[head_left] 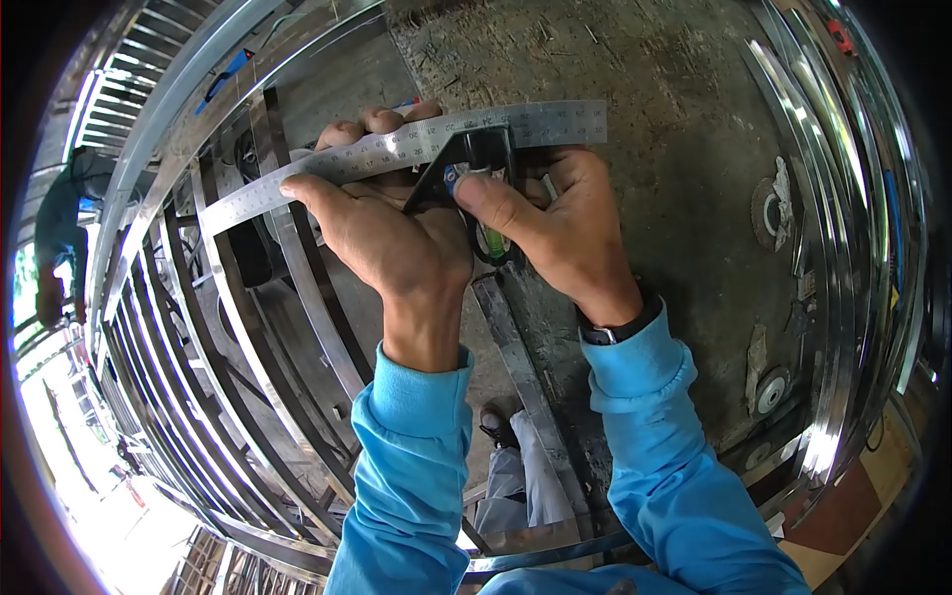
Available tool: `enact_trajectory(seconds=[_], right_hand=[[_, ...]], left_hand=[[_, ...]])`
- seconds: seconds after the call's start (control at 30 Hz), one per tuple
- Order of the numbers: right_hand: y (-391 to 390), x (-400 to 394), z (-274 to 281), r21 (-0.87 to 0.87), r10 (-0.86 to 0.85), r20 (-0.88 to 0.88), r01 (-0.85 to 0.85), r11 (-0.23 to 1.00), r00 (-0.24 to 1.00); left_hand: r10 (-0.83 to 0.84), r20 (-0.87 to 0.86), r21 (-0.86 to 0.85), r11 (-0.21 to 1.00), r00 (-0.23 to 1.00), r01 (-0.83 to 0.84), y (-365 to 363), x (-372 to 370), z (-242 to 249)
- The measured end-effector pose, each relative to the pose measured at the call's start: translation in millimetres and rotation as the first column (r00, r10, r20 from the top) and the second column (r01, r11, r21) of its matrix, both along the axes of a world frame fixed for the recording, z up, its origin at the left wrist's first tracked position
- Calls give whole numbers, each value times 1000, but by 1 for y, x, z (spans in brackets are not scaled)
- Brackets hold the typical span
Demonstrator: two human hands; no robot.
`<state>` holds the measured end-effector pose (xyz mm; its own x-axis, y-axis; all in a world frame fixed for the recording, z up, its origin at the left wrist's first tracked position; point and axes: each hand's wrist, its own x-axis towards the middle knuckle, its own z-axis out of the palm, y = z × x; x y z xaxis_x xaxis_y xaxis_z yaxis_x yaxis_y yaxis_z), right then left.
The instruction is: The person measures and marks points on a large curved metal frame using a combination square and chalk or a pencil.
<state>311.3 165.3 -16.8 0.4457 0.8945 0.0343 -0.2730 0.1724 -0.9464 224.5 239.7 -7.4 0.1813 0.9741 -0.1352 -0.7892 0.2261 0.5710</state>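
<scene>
A steel ruler with printed numbers runs across both hands, through the black head of a combination square. My left hand is under the ruler, its thumb pressed on the lower edge and fingertips showing above the upper edge. My right hand closes round the black head, its thumb over the middle of it. A green level vial shows at the lower part of the head, below my right thumb.
Metal bars form a frame on the left. Long shiny metal profiles lie along the right. Discs rest on the concrete floor. A dark-clothed person is at the far left.
</scene>
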Motion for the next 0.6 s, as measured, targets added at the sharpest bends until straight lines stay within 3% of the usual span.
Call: enact_trajectory(seconds=[0.23, 0.3, 0.33, 0.5, 0.6], right_hand=[[-1, 2, 2, -42, -24, 24, 25, 999, 999], [-2, 1, 3, -50, -43, -20, 42, 998, 999], [-3, 3, 4, -45, -44, -20, 43, 998, 999], [-3, 6, 3, -56, 33, -173, -44, 997, 984], [-5, 8, -2, -136, 70, -71, -79, 988, 995]], left_hand=[[10, -46, 71, 997, 999, -7, -2, 3, 2], [-13, -345, 106, 993, 938, 53, -2, 3, 7], [3, -360, 167, 984, 933, 61, -3, 4, 8], [24, -267, 188, 982, 963, 28, -3, 4, 0], [9, -208, 168, 985, 978, 27, -3, 3, 0]])
